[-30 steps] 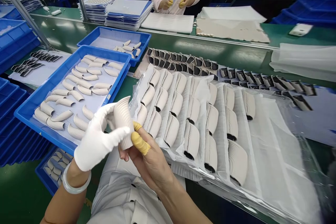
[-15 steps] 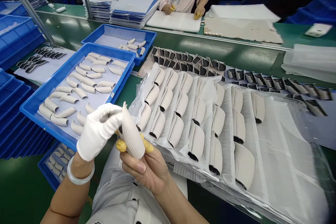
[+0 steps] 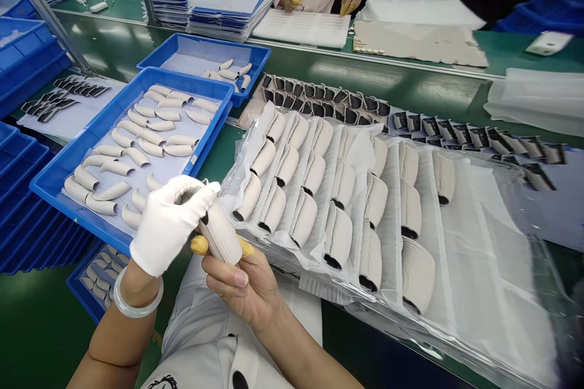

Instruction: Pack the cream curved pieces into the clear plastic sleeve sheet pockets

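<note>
The ribbed beige piece (image 3: pixel 222 234) is up in front of me, over my lap, one end tilted toward my glove, a bit of black showing at its edge. My white-gloved left hand (image 3: pixel 166 219) pinches its upper end between thumb and fingers; my bare right hand (image 3: pixel 249 282), with yellow finger cots (image 3: pixel 199 245) on, grasps the lower part. Neither has let go, so I'd judge this one not yet finished with.

Just beyond, on my right, is the clear plastic tray (image 3: pixel 497 292) with its white paper folds. Six rows there look filled, three set pieces (image 3: pixel 337 235) to each, and a seventh has only one, at its far end; the paper right of that is bare, so I'd call the tray a good way along, with room left.

On my left, the large blue tray (image 3: pixel 82 217) holds many loose curved pieces (image 3: pixel 116 168). Behind the plastic tray, black-lined pieces (image 3: pixel 326 97) stand in lines along the green bench (image 3: pixel 214 152); whether those are done I can't tell
</note>
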Available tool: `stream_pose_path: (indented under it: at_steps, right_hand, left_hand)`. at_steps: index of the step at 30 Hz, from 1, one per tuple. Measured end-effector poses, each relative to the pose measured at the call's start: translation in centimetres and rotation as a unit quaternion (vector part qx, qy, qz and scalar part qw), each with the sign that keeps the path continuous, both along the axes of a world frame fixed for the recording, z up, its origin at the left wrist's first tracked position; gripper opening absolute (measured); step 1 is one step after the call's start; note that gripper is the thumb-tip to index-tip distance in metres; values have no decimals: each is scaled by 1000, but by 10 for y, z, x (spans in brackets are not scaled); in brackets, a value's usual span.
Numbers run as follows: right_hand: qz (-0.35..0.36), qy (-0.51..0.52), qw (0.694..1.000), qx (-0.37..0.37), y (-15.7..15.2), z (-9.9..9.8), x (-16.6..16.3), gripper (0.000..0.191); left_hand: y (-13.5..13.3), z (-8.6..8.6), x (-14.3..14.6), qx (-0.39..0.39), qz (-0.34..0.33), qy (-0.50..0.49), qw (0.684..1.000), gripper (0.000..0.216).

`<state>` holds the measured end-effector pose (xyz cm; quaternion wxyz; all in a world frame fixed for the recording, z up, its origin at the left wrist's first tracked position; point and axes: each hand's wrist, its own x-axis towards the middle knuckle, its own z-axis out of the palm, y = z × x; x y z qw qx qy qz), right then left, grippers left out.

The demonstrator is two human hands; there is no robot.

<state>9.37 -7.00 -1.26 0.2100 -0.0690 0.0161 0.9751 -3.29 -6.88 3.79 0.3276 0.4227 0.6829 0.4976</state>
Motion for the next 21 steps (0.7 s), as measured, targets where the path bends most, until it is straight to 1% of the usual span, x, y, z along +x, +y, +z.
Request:
stream_pose_path:
  at_steps: [4, 7, 10, 13, 15, 17, 21]
  right_hand:
    - [-5, -28, 1000, -2, -2, -1, -1, 17]
    - [-17, -40, 999, 12, -3, -4, -2, 23]
    - [-46, -58, 995, 67, -2, -4, 2, 30]
    - [-86, -113, 979, 147, 0, -1, 10, 35]
    - [-107, -148, 964, 195, 2, 1, 17, 38]
    - [-114, -167, 954, 222, 5, 3, 23, 39]
    - [-98, -154, 956, 229, 10, 5, 31, 34]
  left_hand:
    - [1, -1, -2, -4, 4, 1, 1000, 18]
    - [1, -4, -6, 3, -12, -9, 1000, 18]
    - [1, -6, -11, 32, -72, -40, 996, 16]
    - [1, -8, -15, 69, -114, -71, 988, 12]
    - [2, -11, -16, 82, -128, -88, 985, 12]
    - [3, -14, -14, 88, -136, -113, 980, 13]
    - [6, -22, -9, 107, -118, -140, 977, 18]
